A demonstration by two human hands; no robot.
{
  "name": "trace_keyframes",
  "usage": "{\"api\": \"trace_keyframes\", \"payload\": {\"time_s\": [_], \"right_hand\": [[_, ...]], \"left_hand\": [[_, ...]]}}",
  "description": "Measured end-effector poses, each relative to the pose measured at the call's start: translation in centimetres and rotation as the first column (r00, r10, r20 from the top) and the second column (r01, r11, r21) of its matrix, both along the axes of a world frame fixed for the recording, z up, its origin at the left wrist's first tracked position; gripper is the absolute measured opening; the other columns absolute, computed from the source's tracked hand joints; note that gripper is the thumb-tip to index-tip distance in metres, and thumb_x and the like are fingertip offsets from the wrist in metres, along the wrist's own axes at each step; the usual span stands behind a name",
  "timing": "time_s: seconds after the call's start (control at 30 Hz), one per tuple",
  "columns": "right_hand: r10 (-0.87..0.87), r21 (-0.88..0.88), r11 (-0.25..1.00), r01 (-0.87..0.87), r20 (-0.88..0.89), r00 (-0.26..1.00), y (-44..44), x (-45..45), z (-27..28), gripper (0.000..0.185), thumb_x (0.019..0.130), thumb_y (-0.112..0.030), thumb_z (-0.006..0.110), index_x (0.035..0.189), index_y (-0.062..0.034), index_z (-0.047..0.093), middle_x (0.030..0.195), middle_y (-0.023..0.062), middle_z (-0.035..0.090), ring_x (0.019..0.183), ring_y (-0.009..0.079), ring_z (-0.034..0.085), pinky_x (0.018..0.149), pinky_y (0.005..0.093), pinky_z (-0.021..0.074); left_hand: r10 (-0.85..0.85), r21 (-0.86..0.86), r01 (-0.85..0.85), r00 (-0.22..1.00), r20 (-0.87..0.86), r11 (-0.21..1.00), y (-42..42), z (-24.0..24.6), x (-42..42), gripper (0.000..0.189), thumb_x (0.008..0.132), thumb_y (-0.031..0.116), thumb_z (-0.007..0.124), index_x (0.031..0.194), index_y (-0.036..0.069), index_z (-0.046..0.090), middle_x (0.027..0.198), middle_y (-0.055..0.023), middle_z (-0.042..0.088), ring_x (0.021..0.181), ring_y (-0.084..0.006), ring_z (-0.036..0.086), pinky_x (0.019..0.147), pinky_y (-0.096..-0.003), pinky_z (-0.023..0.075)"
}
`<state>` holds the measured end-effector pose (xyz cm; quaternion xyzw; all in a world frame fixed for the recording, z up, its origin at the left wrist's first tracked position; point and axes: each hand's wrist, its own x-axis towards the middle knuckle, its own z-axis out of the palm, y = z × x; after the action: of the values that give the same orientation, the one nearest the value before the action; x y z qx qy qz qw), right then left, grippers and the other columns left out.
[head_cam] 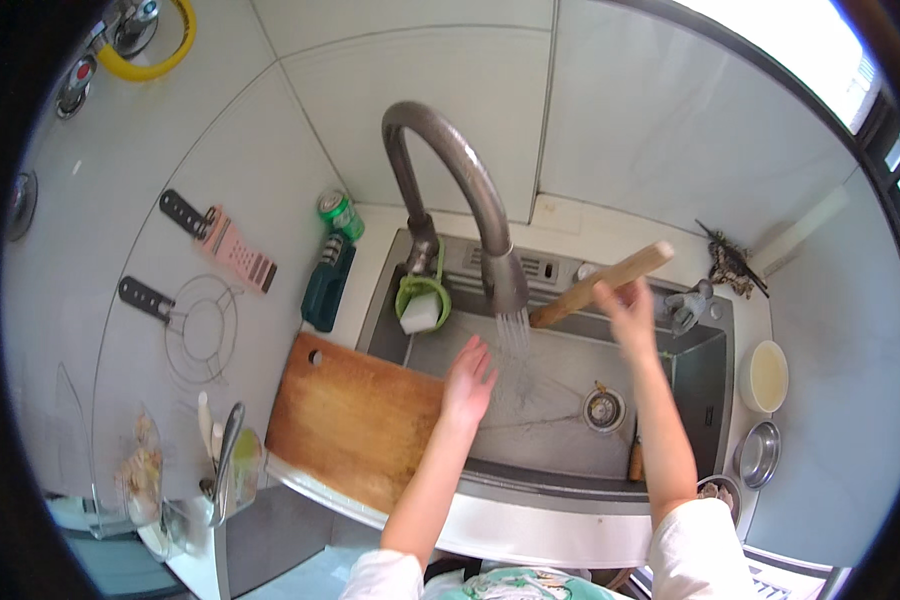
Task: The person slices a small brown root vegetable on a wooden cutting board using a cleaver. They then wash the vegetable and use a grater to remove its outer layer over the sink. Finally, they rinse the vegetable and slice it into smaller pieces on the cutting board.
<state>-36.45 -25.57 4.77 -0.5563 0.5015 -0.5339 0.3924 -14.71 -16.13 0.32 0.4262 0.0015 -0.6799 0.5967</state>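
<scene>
My right hand (628, 311) holds a wooden rolling pin or thick wooden stick (600, 285) at a slant over the sink's back edge. Its lower end lies beside the stream of water falling from the bent grey faucet (504, 281). My left hand (471, 382) hangs over the sink's left side with fingers spread and nothing in it, left of the stream. Beneath both hands is the steel sink (540, 442) with its drain strainer (604, 409). Close to my left forearm lies a wooden cutting board (352, 420).
A green basket (444, 304) with a white sponge (420, 313) hangs by the faucet base. A knife sharpener (328, 285) and green can (340, 214) stand at left. A pale bowl (763, 376) and a steel bowl (757, 454) line the right edge.
</scene>
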Motion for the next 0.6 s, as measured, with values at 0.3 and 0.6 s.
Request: {"api": "trace_keyframes", "payload": {"time_s": [0.3,0.6], "right_hand": [[-0.023,0.325,0.934,-0.147,0.467,0.884,3.6,11.0,-15.9,0.031,0.073,-0.009,0.063,0.099,-0.0007,0.048,0.09,0.0073,0.058,0.08,0.0138,0.055,0.068,0.0265,0.0445],[-0.229,0.323,0.943,0.077,0.466,0.855,7.7,8.4,-13.5,0.026,0.076,-0.009,0.06,0.099,0.0006,0.051,0.087,0.0075,0.058,0.075,0.0136,0.056,0.064,0.0248,0.045]], "left_hand": [[0.04,0.353,-0.126,0.97,0.242,0.927,-2.8,-5.0,-2.9,0.045,0.07,0.029,0.059,0.109,0.011,0.045,0.119,-0.0106,0.036,0.113,-0.0247,0.03,0.096,-0.0478,0.0149],[-0.3,0.467,0.166,0.926,0.228,0.868,-7.1,-11.3,-6.7,0.022,0.082,0.026,0.039,0.087,0.012,0.056,0.084,-0.0084,0.059,0.08,-0.0217,0.053,0.073,-0.0512,0.0315]]}}
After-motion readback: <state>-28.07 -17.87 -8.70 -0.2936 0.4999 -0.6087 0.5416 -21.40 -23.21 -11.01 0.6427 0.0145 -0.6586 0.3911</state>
